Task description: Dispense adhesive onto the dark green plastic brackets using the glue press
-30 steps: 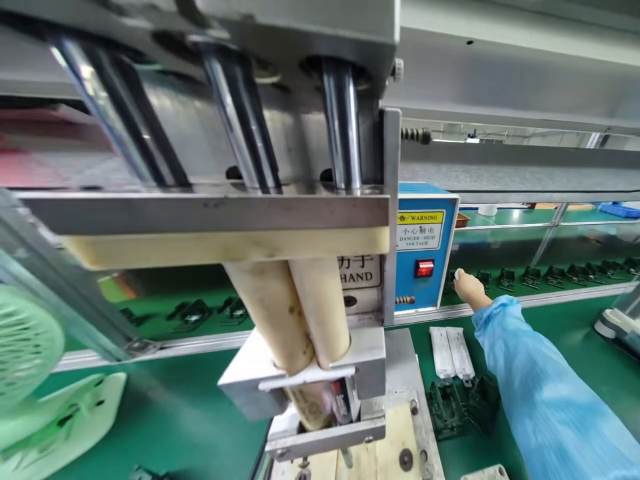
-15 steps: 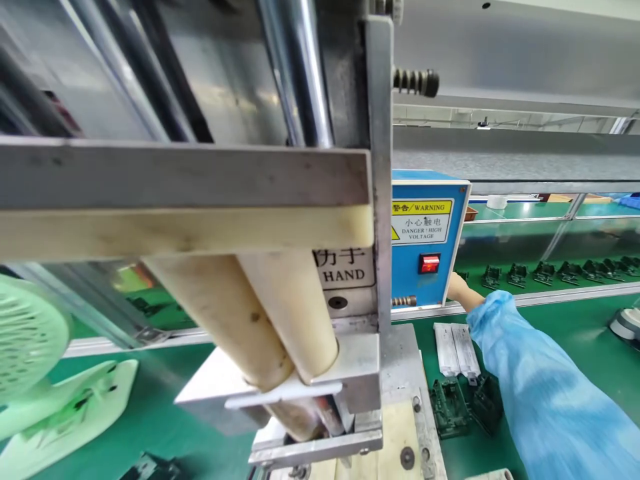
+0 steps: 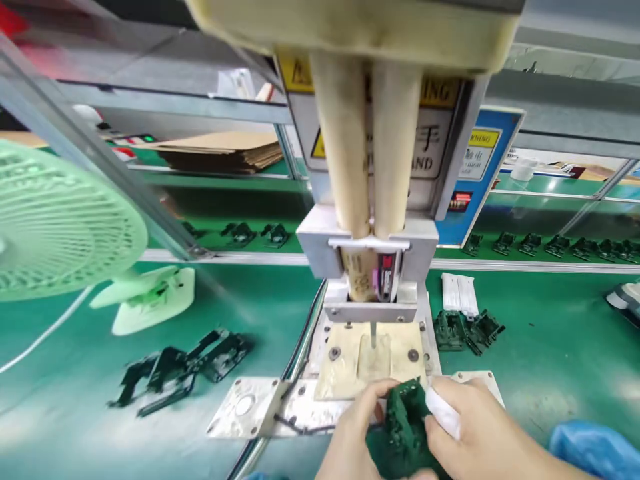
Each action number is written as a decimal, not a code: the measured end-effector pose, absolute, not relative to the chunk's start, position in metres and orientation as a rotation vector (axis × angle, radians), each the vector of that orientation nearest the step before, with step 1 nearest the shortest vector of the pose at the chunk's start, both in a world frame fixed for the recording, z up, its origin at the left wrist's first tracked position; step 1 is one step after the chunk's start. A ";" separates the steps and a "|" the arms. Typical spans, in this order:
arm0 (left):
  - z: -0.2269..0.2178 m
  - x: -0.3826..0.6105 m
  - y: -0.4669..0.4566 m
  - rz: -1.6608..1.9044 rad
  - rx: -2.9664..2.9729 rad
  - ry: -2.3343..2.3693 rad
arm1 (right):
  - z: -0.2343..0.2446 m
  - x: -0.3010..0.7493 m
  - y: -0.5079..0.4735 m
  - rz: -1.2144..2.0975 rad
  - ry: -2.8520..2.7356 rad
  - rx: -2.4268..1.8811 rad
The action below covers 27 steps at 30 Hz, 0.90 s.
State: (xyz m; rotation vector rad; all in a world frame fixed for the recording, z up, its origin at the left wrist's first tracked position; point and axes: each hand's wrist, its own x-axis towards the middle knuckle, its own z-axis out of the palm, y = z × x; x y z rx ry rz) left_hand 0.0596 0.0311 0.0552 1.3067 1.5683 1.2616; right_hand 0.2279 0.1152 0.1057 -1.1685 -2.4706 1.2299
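Both hands close on one dark green plastic part (image 3: 403, 427) at the near edge, just before the press plate (image 3: 370, 363): the left hand (image 3: 353, 433) grips its left side, the right hand (image 3: 475, 433) its right. It looks light, stiff, thin-ribbed; best held by the edges. Two similar parts (image 3: 467, 330) lie to the right, several on the left.

Press head (image 3: 373, 267) blocks above fixture (image 3: 370, 357).

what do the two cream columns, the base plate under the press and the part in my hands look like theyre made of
Cream columns: probably plastic or resin, matte, stained. Base plate: bare metal, dull grey sheen with bolt holes. Part, held by left hand and right hand: dark green, likely moulded plastic, though blurred.
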 end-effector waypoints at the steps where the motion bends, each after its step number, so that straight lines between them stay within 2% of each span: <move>1: 0.060 0.060 0.031 1.203 1.278 1.580 | 0.100 0.225 0.106 1.283 -2.390 -1.148; 5: 0.075 0.039 0.040 0.980 0.987 1.396 | 0.088 0.224 0.088 1.382 -1.959 -1.217; 8: 0.080 0.013 0.053 0.938 0.777 1.215 | 0.084 0.239 0.081 1.292 -1.722 -1.409; 13: 0.081 -0.013 0.080 0.921 0.746 1.246 | 0.063 0.281 0.083 1.102 -1.523 -1.651; 21: 0.057 -0.016 0.099 1.000 1.144 1.314 | 0.047 0.321 0.100 0.913 -1.196 -1.942; 27: 0.067 -0.030 0.085 0.594 1.797 1.747 | 0.029 0.311 0.113 0.754 -1.255 -1.971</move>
